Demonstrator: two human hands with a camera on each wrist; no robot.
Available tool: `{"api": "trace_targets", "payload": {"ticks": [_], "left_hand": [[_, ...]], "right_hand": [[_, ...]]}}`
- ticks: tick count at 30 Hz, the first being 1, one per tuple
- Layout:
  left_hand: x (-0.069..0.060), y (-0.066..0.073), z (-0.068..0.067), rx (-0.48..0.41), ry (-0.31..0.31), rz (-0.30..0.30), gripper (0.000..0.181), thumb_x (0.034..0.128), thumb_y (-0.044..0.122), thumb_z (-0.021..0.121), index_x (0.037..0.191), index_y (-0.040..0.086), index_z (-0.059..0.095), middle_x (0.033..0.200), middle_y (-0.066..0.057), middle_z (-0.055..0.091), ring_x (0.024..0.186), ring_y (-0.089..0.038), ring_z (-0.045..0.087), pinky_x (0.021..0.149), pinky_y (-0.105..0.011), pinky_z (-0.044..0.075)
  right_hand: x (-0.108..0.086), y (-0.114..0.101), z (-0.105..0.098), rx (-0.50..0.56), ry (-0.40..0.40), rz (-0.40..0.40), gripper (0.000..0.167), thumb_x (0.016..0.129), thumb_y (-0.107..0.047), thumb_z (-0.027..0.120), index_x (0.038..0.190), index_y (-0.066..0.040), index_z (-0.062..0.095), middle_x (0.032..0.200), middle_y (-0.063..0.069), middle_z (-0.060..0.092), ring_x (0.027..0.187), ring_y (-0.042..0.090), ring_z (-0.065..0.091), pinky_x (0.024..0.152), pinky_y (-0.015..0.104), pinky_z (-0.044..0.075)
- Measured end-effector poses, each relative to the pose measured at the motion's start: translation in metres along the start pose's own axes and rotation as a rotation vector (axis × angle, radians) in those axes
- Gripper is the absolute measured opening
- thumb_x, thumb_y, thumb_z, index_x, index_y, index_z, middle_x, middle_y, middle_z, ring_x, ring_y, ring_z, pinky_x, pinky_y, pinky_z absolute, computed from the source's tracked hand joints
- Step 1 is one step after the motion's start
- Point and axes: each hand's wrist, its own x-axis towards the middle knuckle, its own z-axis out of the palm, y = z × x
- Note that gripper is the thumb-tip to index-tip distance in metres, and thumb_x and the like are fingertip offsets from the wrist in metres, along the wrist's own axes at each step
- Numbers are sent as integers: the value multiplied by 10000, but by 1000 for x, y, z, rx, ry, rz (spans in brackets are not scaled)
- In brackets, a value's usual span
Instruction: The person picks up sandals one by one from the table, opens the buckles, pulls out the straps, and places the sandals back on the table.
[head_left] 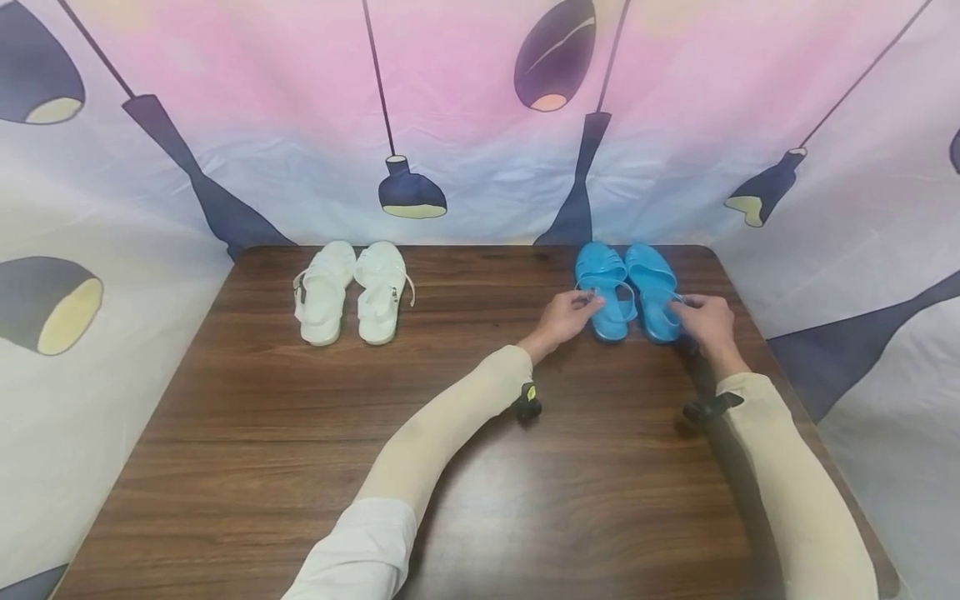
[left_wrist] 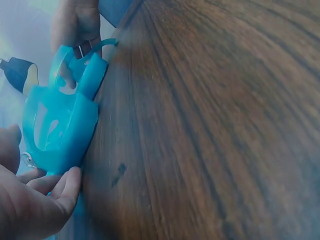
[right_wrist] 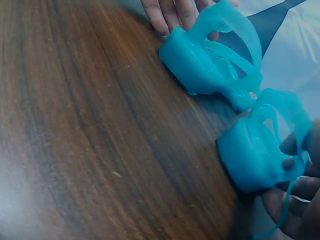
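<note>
A pair of blue sandals lies toward the back right of the wooden table, toes to the wall. My left hand (head_left: 564, 321) grips the left blue sandal (head_left: 612, 330) at its outer side by the metal buckle (left_wrist: 29, 160); the fingers lie low against the sole's edge. On the other side, my right hand (head_left: 707, 323) holds the right blue sandal (head_left: 660, 323) by its ankle strap and outer side. The strap's loose end (right_wrist: 286, 210) hangs down past the fingers in the right wrist view. Both heels face me, and the sandals stand close together.
Two white sandals, a left one (head_left: 322, 327) and a right one (head_left: 377, 325), stand at the back left with toes to the wall. The brown wooden table (head_left: 262, 467) ends at a patterned curtain (head_left: 480, 125) behind and at both sides.
</note>
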Motion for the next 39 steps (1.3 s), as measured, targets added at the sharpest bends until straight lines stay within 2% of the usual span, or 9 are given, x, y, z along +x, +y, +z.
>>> {"api": "trace_targets", "payload": {"ticks": [3,6,10,13,16,21,27,33,39], "left_hand": [[-2,2,-2,6,26,1,506,1035,411,599,1375,36,609,1393,-104,634,1308,-231,591,1013,-330,529],[-3,5,-5,3,86,20,460,1032,399,608,1325,46,640,1328,-89,670,1272,-223,615,997,-324,537],[-4,11,-9,38,148,92,375,1037,371,608,1262,79,676,1256,-52,696,1212,-206,635,992,-324,534],[-6,17,-12,83,159,156,328,1043,356,600,1243,111,688,1241,-25,698,1187,-183,631,995,-319,523],[-8,23,-14,107,148,199,322,1042,350,603,1246,119,695,1235,-7,704,1148,-157,636,970,-304,520],[-14,34,-15,107,107,222,328,1032,345,622,1247,112,704,1196,4,717,1067,-132,648,911,-272,526],[-21,52,-21,101,39,234,313,1027,341,634,1249,131,699,1217,3,715,1135,-112,659,949,-227,519],[-26,73,-25,89,-9,201,411,1013,429,628,1303,141,670,1253,24,704,1180,-96,648,971,-259,523],[-34,86,-28,56,-50,134,567,982,561,610,1425,206,591,1377,37,643,1243,-91,621,997,-346,535]], "right_hand": [[1,3,1,7,42,15,627,1039,-397,533,1504,16,452,1490,309,471,1330,468,485,1087,604,424],[2,3,1,25,84,19,576,1044,-348,548,1483,18,481,1482,301,488,1339,471,486,1101,605,407],[3,0,1,65,137,12,532,1041,-303,572,1458,21,512,1468,293,509,1359,468,480,1118,597,392],[1,-2,0,83,181,-2,502,1029,-278,598,1435,13,546,1446,279,538,1364,445,482,1125,574,395],[-1,-5,-1,87,226,-19,473,1011,-255,630,1404,5,586,1411,263,578,1341,424,511,1117,549,414],[-8,-13,-5,133,272,-31,442,997,-212,649,1382,4,610,1384,244,607,1291,387,554,1099,509,443],[-23,-31,-13,197,313,-75,438,984,-190,668,1378,-5,618,1389,213,614,1259,326,562,1094,462,458],[-47,-55,-15,208,305,-143,473,975,-264,701,1374,-20,629,1363,204,635,1196,311,586,1080,471,476],[-68,-77,-2,195,285,-270,446,951,-247,736,1307,14,671,1299,219,670,1174,322,637,1034,468,514]]}}
